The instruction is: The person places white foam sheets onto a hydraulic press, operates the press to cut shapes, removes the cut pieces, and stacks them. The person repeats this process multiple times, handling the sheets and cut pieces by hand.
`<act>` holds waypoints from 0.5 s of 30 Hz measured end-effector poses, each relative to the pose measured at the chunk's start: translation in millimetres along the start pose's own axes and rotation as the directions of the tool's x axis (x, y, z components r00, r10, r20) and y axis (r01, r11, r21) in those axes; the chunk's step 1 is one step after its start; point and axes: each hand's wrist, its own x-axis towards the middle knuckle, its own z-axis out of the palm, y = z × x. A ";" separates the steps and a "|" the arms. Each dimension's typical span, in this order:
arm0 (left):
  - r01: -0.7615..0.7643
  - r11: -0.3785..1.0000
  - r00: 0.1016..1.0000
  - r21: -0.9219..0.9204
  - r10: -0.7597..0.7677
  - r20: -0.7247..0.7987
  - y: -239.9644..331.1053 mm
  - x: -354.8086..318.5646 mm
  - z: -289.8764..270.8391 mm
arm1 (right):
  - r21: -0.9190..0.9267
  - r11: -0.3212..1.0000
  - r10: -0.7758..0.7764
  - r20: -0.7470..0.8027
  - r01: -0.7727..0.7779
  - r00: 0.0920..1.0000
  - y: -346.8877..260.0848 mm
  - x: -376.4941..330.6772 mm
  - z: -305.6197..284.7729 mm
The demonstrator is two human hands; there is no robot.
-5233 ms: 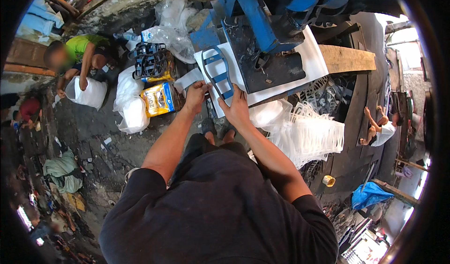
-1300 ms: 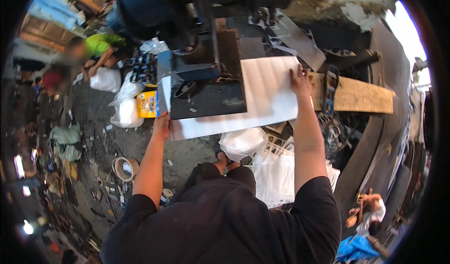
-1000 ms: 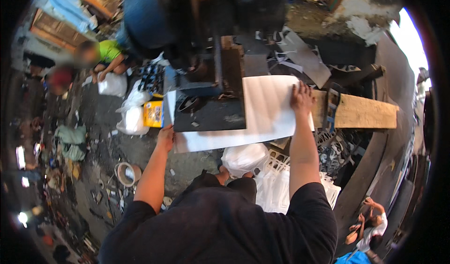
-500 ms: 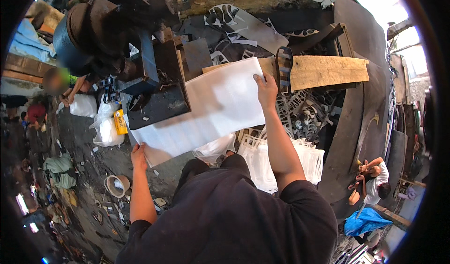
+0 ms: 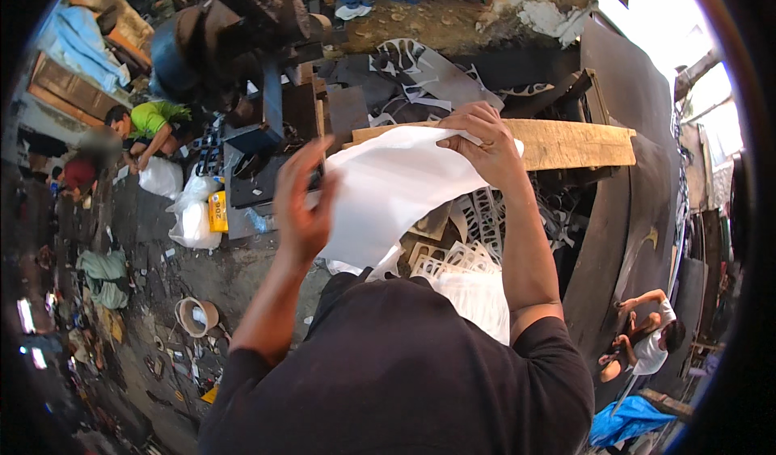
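A thin white sheet (image 5: 388, 188) hangs curved in front of me, beside the blue and dark press machine (image 5: 271, 107). My right hand (image 5: 487, 144) is closed on its upper right edge, thumb on the near side, above a wooden plank (image 5: 574, 144). At the sheet's left edge, my left hand (image 5: 305, 204) is raised with its fingers apart, somewhat blurred; it does not appear to grip the sheet. Below the sheet, near my lap, stands a stack of white sheets with cut-out holes (image 5: 465, 289).
Grey cut-out scraps (image 5: 485, 216) lie under and behind the plank. To the left are white plastic bags (image 5: 194, 221), a yellow box (image 5: 217, 211) and a bucket (image 5: 196, 316). A person in green (image 5: 162, 120) crouches far left; another in white (image 5: 651, 346) sits at right.
The sheet has come off the press's bed and bent, moving toward me. My left hand has let go of its lower left corner and risen. My right hand has shifted right along the plank.
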 end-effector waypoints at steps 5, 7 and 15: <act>-0.124 0.972 0.945 -0.198 0.177 0.276 42.8 65.8 38.8 | -0.244 0.958 -0.165 -0.045 0.149 0.985 -36.3 5.4 -21.7; -0.132 0.987 0.972 -0.087 0.146 0.185 48.7 63.2 47.7 | -0.373 0.928 -0.126 -0.243 0.027 0.962 -58.0 -2.1 -17.6; -0.365 0.929 0.926 0.065 0.355 0.125 59.2 51.0 70.8 | -0.339 0.939 -0.165 -0.313 0.052 0.935 -76.2 -35.3 2.5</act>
